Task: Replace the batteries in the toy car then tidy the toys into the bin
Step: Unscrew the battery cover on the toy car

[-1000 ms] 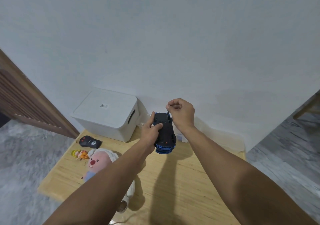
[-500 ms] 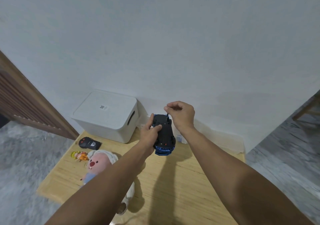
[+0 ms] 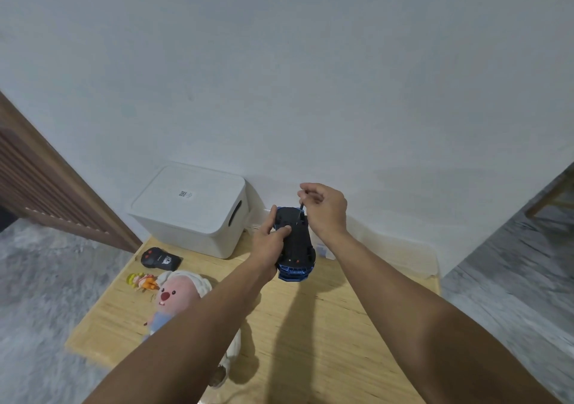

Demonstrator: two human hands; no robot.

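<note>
Your left hand [image 3: 269, 242] grips the toy car [image 3: 295, 243], holding it upside down above the tabletop [image 3: 326, 326] so its black underside faces you and its blue bumper points toward you; the thumb lies across the underside and the other fingers wrap around the left flank. Your right hand [image 3: 326, 208] has its fingers curled in a pinch around a thin dark screwdriver [image 3: 300, 208], whose tip comes down onto the far end of the car's underside. The white bin [image 3: 189, 211] sits with its lid on at the far left of the tabletop, against the wall [image 3: 279, 77], just left of the car. Nearer you on the left lies a black remote control [image 3: 160, 260] with red buttons, just in front of the bin. Beside it rests a small yellow and orange figurine [image 3: 141, 281], touching or nearly touching the pink plush toy [image 3: 177, 298], which is partly hidden under your left forearm. A clear plastic container [image 3: 397, 254] stands against the wall behind your right arm; what it contains is too hazy to tell.
</note>
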